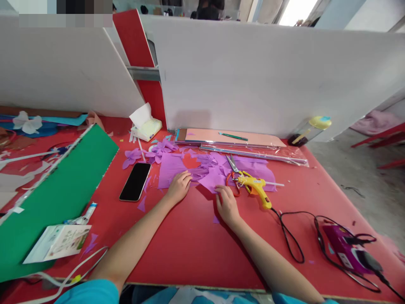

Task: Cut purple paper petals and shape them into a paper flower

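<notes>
My left hand [179,186] lies flat, fingers open, pinning the purple paper [172,169] mid-counter [196,240]. My right hand [226,205] curls at its near edge; I cannot tell whether it grips. The glue gun [255,187] and scissors [233,174] lie just right, handy.

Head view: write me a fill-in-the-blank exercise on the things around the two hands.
1. The left hand and the right hand both touch paper scraps coloured ____.
2. The phone lies on the table to the ____ of the left hand.
3. The glue gun beside the scissors is ____.
Missing words: purple; left; yellow.
</notes>
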Demonstrator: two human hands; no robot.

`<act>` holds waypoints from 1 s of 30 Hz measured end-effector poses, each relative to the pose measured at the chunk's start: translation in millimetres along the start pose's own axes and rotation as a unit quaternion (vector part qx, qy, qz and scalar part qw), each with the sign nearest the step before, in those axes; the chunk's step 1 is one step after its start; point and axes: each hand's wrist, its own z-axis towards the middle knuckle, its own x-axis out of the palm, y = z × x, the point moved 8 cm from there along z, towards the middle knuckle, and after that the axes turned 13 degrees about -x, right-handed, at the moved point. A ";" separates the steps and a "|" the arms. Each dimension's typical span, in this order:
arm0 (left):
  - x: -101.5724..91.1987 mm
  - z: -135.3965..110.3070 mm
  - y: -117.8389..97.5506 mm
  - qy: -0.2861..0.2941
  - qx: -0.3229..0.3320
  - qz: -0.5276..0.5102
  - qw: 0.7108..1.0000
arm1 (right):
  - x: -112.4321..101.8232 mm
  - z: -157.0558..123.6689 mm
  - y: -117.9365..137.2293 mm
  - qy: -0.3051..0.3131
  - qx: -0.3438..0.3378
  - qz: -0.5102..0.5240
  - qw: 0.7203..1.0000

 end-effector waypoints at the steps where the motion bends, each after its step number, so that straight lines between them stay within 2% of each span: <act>1: 0.2 0.1 1.7 -0.003 -0.003 -0.001 1.000 | -3.7 -0.6 0.5 -0.020 0.007 0.015 1.000; 5: -2.1 0.1 6.8 -0.019 -0.020 0.002 1.000 | -11.0 -5.7 -7.8 -0.088 0.072 0.070 0.991; 8: -6.7 -0.4 5.7 -0.025 -0.028 0.004 0.999 | -7.9 -10.4 -22.0 -0.122 0.132 0.096 0.979; 11: -13.1 1.5 4.3 -0.029 -0.043 0.012 0.999 | -0.3 -11.4 -31.2 -0.134 0.165 0.130 0.969; 16: -13.2 21.5 4.7 -0.008 -0.064 0.048 0.997 | 7.8 -6.5 -29.3 -0.110 0.174 0.177 0.963; 24: 14.8 77.8 15.5 0.086 -0.068 0.105 0.988 | 1.9 -7.9 -28.9 -0.105 0.174 0.165 0.965; 30: 15.8 87.1 13.1 0.148 -0.029 0.144 0.978 | 3.8 -6.9 -28.0 -0.100 0.164 0.170 0.966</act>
